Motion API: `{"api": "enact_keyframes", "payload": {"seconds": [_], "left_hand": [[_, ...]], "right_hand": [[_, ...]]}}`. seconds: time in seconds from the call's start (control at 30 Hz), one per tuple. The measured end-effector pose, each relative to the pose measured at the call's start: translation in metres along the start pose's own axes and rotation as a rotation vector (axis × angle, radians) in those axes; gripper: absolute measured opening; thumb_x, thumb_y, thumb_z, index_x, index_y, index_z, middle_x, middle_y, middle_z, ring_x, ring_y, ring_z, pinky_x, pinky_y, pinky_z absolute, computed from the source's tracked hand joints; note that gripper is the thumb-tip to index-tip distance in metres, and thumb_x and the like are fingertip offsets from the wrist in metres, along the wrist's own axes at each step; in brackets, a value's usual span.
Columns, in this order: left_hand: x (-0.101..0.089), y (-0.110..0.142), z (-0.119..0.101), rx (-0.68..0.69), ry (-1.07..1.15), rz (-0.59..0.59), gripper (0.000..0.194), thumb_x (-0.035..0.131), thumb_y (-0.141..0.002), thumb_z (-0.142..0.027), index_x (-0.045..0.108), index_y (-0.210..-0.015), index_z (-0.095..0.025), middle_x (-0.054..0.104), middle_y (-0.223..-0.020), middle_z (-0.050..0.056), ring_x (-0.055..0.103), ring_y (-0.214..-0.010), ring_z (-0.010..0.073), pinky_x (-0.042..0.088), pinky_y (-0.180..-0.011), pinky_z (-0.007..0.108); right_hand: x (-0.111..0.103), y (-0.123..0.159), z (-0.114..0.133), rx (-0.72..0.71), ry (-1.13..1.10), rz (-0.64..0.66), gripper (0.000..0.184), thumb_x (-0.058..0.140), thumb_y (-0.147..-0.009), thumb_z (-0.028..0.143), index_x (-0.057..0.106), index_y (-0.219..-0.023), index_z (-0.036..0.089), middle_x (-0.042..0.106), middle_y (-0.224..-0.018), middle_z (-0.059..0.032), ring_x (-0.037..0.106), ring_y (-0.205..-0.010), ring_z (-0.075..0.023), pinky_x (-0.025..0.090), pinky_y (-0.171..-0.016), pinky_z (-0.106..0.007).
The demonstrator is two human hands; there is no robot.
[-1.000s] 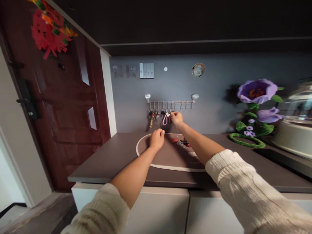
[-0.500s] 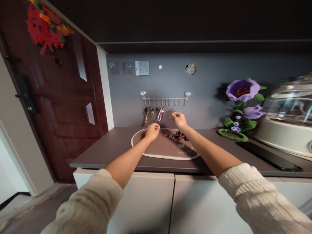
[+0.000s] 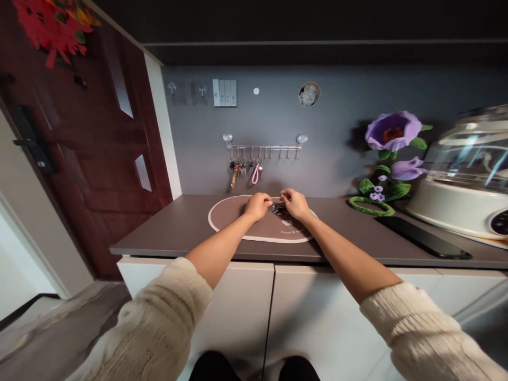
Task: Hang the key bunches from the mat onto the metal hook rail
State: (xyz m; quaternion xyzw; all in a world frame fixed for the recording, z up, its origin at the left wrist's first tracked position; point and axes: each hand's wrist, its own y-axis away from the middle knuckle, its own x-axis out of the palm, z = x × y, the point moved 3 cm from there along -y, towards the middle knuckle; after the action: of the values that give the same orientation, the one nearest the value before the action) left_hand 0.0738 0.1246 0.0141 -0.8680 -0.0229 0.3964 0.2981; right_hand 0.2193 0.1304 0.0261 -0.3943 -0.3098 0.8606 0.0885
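Both my hands rest on an oval brown mat [image 3: 234, 222] on the dark countertop. My left hand [image 3: 257, 205] and my right hand [image 3: 296, 203] are curled, and both pinch a small bunch of keys [image 3: 277, 208] that lies between them on the mat. Above, on the grey wall, a chrome hook rail [image 3: 265, 147] carries several key sets on its left half, among them a pink loop keyring [image 3: 256, 173] and a brown fob [image 3: 234, 177]. The rail's right hooks hang bare.
A dark red door [image 3: 91, 132] stands to the left. A purple fabric flower [image 3: 391, 153] and a large white appliance [image 3: 464, 180] sit at the right, with a black phone [image 3: 423, 238] before them. White cabinet doors [image 3: 325, 312] are below the counter [image 3: 166, 233].
My right hand left the pink keyring on the rail and came down to the mat. My left hand moved right to meet it at the keys. The view dropped lower.
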Motion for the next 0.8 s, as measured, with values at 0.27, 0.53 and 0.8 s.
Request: {"api": "enact_keyframes", "payload": {"seconds": [0.27, 0.53, 0.8], "left_hand": [[0.0077, 0.0029, 0.0004, 0.083, -0.138, 0.066, 0.014, 0.056, -0.074, -0.022, 0.067, -0.082, -0.020, 0.063, -0.088, 0.005, 0.055, -0.082, 0.0165, 0.040, -0.077, 0.026], [0.0091, 0.0008, 0.0026, 0.099, -0.163, 0.068, 0.013, 0.055, -0.074, -0.018, 0.067, -0.077, -0.019, 0.063, -0.085, 0.006, 0.055, -0.080, 0.0167, 0.040, -0.076, 0.026], [0.0029, 0.0009, 0.0004, 0.155, -0.151, 0.036, 0.015, 0.049, -0.078, -0.017, 0.064, -0.078, -0.018, 0.063, -0.082, 0.005, 0.054, -0.081, 0.0158, 0.039, -0.077, 0.026]], "right_hand": [[0.0041, -0.0052, -0.0060, -0.017, 0.105, 0.088, 0.024, 0.045, -0.076, 0.013, 0.061, -0.093, 0.016, 0.067, -0.085, -0.0069, 0.060, -0.079, -0.0153, 0.043, -0.074, -0.025], [0.0059, -0.0058, -0.0036, -0.018, 0.116, 0.107, 0.023, 0.047, -0.075, 0.012, 0.063, -0.091, 0.016, 0.066, -0.087, -0.0083, 0.060, -0.079, -0.0163, 0.043, -0.074, -0.025], [0.0066, -0.0063, -0.0010, -0.042, 0.111, 0.136, 0.020, 0.049, -0.075, 0.014, 0.064, -0.088, 0.016, 0.066, -0.086, -0.0077, 0.059, -0.078, -0.0163, 0.042, -0.073, -0.026]]}}
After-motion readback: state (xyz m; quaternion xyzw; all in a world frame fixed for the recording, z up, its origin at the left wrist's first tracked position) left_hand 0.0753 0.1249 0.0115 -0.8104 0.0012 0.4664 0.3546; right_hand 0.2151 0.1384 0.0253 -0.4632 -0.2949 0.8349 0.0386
